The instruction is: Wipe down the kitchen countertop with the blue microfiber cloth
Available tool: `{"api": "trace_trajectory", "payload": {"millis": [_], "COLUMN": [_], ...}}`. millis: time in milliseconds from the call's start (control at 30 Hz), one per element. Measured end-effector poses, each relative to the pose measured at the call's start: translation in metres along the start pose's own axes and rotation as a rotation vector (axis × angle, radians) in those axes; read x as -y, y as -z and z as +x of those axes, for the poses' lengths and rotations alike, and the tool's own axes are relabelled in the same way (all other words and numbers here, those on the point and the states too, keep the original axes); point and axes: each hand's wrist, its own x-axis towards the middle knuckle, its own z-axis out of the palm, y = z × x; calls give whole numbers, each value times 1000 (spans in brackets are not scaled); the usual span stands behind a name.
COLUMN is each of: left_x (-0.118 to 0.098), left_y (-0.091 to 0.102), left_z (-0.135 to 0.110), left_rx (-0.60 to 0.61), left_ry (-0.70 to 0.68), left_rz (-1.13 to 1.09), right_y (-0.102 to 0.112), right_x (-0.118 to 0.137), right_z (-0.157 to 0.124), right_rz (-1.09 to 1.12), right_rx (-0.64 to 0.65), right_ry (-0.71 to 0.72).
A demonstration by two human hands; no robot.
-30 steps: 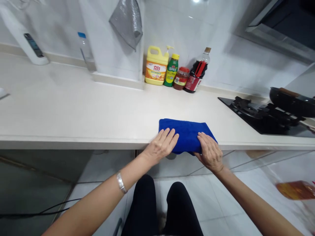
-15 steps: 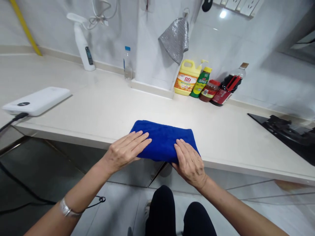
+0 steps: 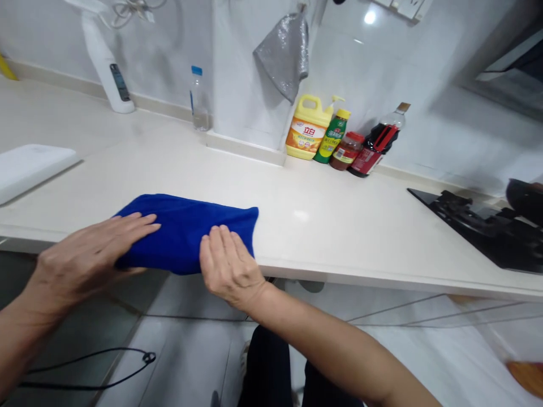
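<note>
The left hand (image 3: 85,257) and right hand (image 3: 229,271) lay apart, palms flat and fingers spread, pinning the folded blue cloth (image 3: 182,226) beneath them so it sat steady over the desk (image 3: 322,226) edge.

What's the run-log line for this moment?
left hand: flat on blue cloth | right hand: flat on blue cloth | blue cloth: folded, overhanging countertop front edge

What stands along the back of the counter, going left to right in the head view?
White upright device → clear bottle with blue cap → yellow detergent jug → green bottle → red-lidded jar → dark sauce bottle → black stove.
</note>
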Motion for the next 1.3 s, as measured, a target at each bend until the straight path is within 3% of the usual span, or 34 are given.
{"api": "trace_trajectory", "payload": {"millis": [67,167,333,500,633,767,900,1133,1300], "left_x": [-5,-22,-67,-116,-161,-220,-294,-422,-494], "left_y": [0,4,4,-21,-54,-93,-133,-189,-223], "left_z": [0,2,8,36,75,122,168,232,269], "left_rx": [49,152,138,132,149,119,51,134,213], "left_ry": [40,148,190,91,-99,-300,-446,-476,-483], "left_rz": [30,55,128,128,151,214,174,101,95], "right_y": [1,6,18,35,58,86,114,159,179], "right_x": [0,-7,-31,-77,-131,-194,-255,-344,-391], "right_z": [3,2,-20,-70,-125,-192,-263,-367,-423], "right_rz": [40,28,51,40,33,72,125,127,93], "right_rx": [56,20,-1,15,38,127,179,176,232], "right_ry": [13,38,39,14,-7,-32,-111,-250,-370]}}
